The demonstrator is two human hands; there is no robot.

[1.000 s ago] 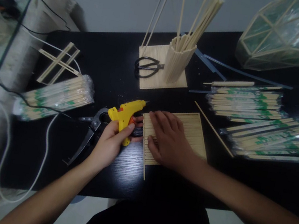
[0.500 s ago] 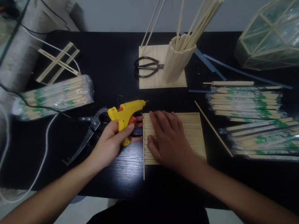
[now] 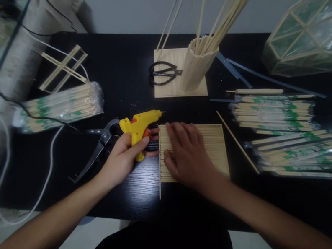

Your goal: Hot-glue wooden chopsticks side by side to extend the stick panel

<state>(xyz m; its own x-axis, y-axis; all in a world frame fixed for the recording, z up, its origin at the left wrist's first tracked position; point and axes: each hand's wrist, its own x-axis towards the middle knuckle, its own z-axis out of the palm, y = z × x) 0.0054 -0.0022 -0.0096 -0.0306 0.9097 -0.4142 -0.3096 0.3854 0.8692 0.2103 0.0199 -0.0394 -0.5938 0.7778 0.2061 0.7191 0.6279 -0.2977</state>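
Observation:
My left hand (image 3: 126, 154) is wrapped round the handle of a yellow hot glue gun (image 3: 141, 122), whose nozzle points up and to the right. Just right of it lies a flat panel of thin wooden sticks (image 3: 216, 147) set side by side. One crosswise stick (image 3: 159, 183) runs along the panel's left edge and sticks out past its near corner. My right hand (image 3: 186, 153) rests flat on the panel, fingers stretched toward its far left part. Left of the glue gun lie metal pliers (image 3: 104, 137), partly behind my left hand.
Behind stands a stick-walled holder (image 3: 197, 70) with loose sticks, beside black-handled scissors (image 3: 163, 74) on a stick base. Wrapped chopstick packs lie at right (image 3: 273, 112) and left (image 3: 63, 107). A white cord (image 3: 3, 173) loops over the table's left side. A faceted glass-like container (image 3: 313, 43) stands back right.
The view has shifted very slightly. Both hands, the glue gun and the stick panel look the same as before.

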